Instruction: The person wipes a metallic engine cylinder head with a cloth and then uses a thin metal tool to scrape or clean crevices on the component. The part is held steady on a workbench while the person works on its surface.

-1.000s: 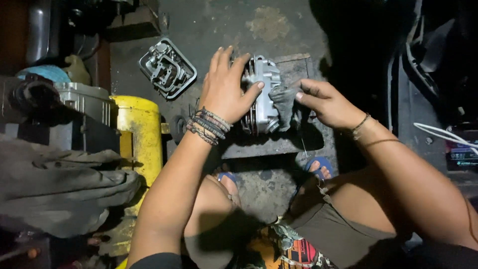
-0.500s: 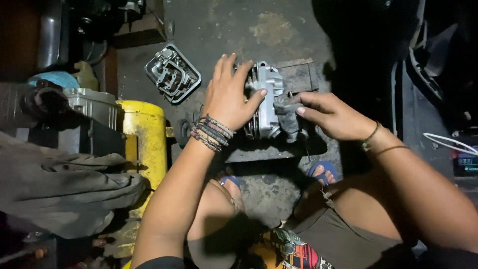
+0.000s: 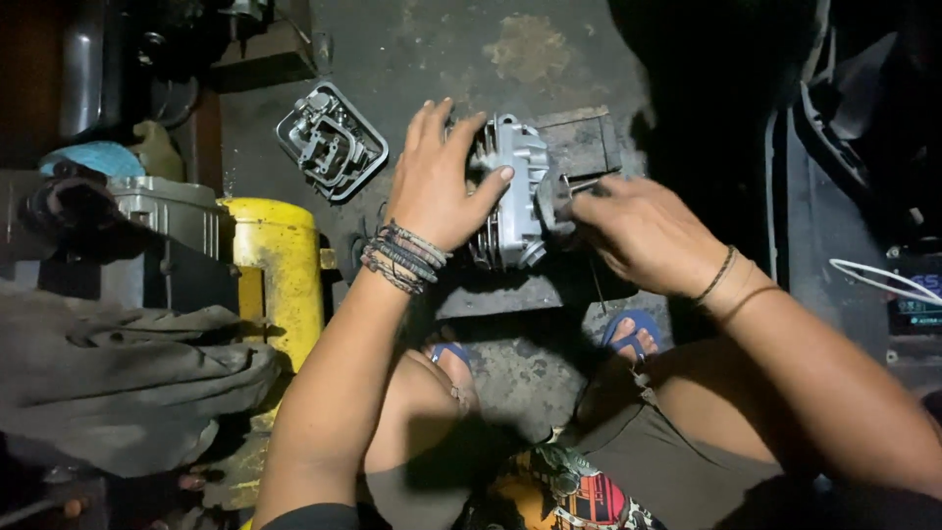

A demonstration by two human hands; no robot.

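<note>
A silver finned engine cylinder block (image 3: 515,186) stands on a dark flat block (image 3: 535,290) on the concrete floor. My left hand (image 3: 437,177), with several cord bracelets at the wrist, grips the cylinder's left side, thumb over its top face. My right hand (image 3: 638,231) is closed around a dark grey rag (image 3: 557,201) and presses it against the cylinder's right side. Most of the rag is hidden under my fingers.
A grey metal engine cover (image 3: 329,140) lies on the floor to the upper left. A yellow cylinder (image 3: 275,270) and a grey cloth (image 3: 128,378) sit at the left. My sandalled feet (image 3: 628,334) rest below the block. Dark machine parts fill the right edge.
My right hand has closed over the rag and pushed it in against the cylinder, so less rag shows. My left hand keeps its hold.
</note>
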